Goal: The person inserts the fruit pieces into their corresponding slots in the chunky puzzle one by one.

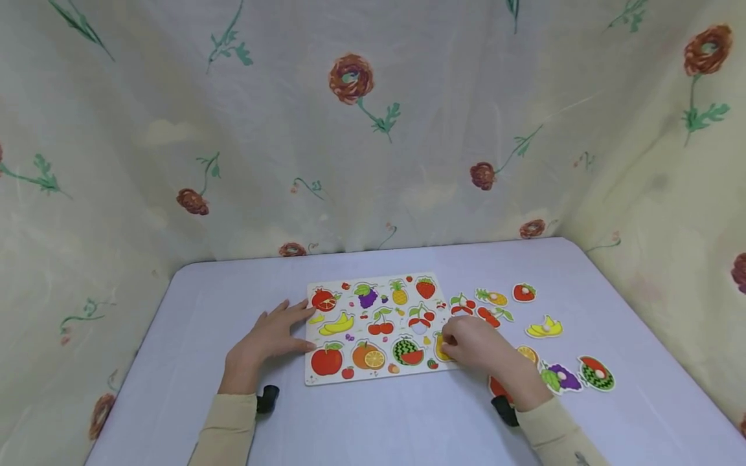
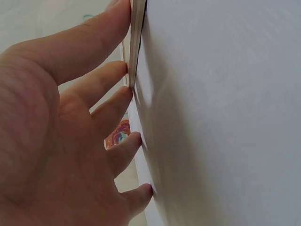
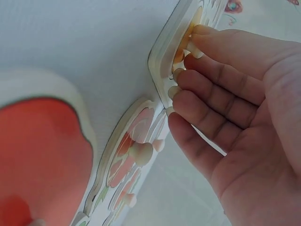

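A white fruit puzzle board (image 1: 370, 375) lies on the table. My left hand (image 1: 278, 333) has its fingers spread at the board's left side, with the thumb and some fingertips right at the edge. In the left wrist view, the thumb (image 2: 89, 44) lies against the board's side. At the board's lower right corner, my right hand (image 1: 473, 343) pinches the small knob (image 3: 194, 49) of a yellow fruit piece (image 1: 440, 347) between thumb and forefinger. This piece lies in or close over the board, partly covered by the hand. The other right fingers are loosely bent beside the corner.
Right of the board lie several knobbed pieces, among them a pineapple (image 1: 495, 298), strawberry (image 1: 524, 293), bananas (image 1: 542, 331), grapes (image 1: 571, 381) and watermelon (image 1: 604, 382). A red piece (image 1: 500, 389) is partly under the right forearm. A flowered curtain (image 1: 408, 194) hangs behind the white table (image 1: 361, 427).
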A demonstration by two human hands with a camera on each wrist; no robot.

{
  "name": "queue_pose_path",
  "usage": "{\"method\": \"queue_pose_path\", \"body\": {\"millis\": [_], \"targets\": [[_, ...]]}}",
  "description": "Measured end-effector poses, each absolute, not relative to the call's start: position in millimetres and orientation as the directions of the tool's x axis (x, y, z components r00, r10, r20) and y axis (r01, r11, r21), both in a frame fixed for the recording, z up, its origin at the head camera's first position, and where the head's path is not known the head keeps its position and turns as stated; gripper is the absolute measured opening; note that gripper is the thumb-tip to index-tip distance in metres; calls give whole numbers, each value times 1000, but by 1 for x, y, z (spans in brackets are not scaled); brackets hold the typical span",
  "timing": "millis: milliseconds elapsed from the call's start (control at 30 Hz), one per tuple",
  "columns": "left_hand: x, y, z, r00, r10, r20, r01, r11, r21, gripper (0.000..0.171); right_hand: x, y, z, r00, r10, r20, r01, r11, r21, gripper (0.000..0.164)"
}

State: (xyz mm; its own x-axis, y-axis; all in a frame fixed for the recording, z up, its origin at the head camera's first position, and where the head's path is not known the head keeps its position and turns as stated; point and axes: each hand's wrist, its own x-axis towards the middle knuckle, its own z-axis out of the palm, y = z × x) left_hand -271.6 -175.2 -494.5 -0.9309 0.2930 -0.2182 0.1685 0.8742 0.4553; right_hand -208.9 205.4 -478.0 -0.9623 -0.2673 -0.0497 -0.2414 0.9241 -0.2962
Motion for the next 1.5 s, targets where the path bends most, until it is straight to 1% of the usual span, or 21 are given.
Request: {"method": "queue_pose_path", "body": {"millis": [100,367,567,700,900,1200,1500], "targets": [[-271,-174,-495,-929,297,-219,173,875,452,83,-207,206,-479,-965,-258,-47,-234,930,-284,11],[-270,-173,-495,-930,292,-225,172,884,434,84,-200,203,-486,-976,-216,-2,-206,932,-299,13],[-268,-173,-493,-931,289,-224,169,883,439,84,-197,201,-485,-979,-202,26,-201,935,-292,10],[-267,-174,-493,-931,292,-216,172,878,447,83,-198,200,-483,-978,-207,6,-201,938,-283,9],[-267,-174,-492,-930,297,-216,176,878,445,83,-197,206,-479,-980,-196,-40,-174,932,-320,7],[-269,-173,-495,-931,290,-222,170,882,440,84,-192,220,-471,-984,-161,-76,-116,904,-412,21],[-270,-174,-496,-930,295,-219,177,882,437,84,-190,239,-468,-990,-136,-23,-117,916,-385,22]]}}
